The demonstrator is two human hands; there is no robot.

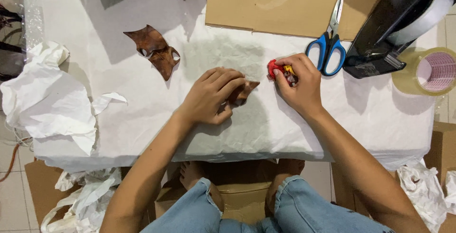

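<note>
My left hand (211,95) presses down on a brown leather-like cut piece (244,90) that pokes out from under its fingers, at the middle of the white paper-covered table (142,119). To its right, my right hand (297,83) grips a small red and yellow object (275,68) between fingers and thumb. A second brown cut piece (154,49) lies flat on the paper at the upper left, apart from both hands.
Blue-handled scissors (330,43) lie on a cardboard sheet (285,2) just beyond my right hand. A black tape dispenser (394,24) and a roll of clear tape (427,71) sit at the right. Crumpled white paper (45,95) hangs off the left edge.
</note>
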